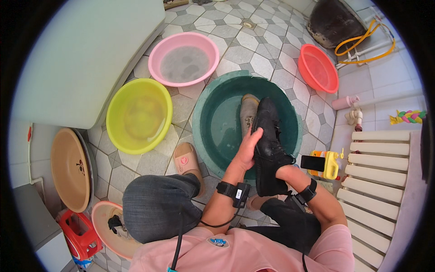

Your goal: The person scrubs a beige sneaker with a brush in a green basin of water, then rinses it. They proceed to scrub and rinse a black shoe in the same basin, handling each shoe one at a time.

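Note:
A black lace-up shoe [268, 142] is held over the near right part of a large green plastic basin [203, 98], its toe pointing away from me. My left hand [249, 148] grips the shoe's left side, thumb across the upper. My right wrist enters the shoe at its collar; the right hand [284, 172] is mostly hidden there, its fingers out of sight. Under and left of the black shoe, a grey-brown lace-up shoe [249, 108] lies in the basin with its toe up the far side. Shallow water [222, 125] covers the basin's floor.
A yellow-green basin [114, 115] and a pink basin [154, 64] hold water at left. A red basin [317, 68] stands far right. By the radiator [377, 173] are a yellow jug [329, 166] and a black phone [312, 163]. Near my knee, a peach basin [102, 231] holds cloth.

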Demonstrator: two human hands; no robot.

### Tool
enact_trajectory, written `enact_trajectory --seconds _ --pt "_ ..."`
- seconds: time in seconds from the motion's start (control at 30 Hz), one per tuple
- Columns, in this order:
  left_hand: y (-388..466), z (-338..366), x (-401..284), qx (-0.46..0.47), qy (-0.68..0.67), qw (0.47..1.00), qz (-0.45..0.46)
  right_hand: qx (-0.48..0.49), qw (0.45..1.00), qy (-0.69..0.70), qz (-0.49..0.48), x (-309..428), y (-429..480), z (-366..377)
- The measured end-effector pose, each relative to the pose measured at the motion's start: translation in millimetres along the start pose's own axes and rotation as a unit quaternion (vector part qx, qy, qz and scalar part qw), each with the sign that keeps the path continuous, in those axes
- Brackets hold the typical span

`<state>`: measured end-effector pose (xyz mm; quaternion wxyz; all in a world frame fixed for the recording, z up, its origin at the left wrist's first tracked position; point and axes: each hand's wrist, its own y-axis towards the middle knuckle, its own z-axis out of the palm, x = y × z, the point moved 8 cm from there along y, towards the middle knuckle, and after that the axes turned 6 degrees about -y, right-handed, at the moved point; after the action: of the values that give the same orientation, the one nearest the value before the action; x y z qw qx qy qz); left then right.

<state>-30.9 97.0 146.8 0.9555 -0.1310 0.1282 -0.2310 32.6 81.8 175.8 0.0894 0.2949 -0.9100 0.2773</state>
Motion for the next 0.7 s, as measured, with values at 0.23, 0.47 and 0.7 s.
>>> enact_trajectory --seconds 0.23,0.47,0.7 --pt "0.8 -2.1 -6.3 -0.006 0.066 0.997 0.043 0.037 0.997 0.060 0.006 -13.2 2.8 18.3" --pt "-1.1 -6.6 8.0 -0.032 -0.053 0.994 -0.087 0.006 0.999 0.017 -0.031 -20.9 -2.2 30.7" --pt "2.0 -12.6 1.8 -0.016 0.033 0.999 0.000 -0.043 0.996 0.074 0.000 -11.7 -6.0 25.5"
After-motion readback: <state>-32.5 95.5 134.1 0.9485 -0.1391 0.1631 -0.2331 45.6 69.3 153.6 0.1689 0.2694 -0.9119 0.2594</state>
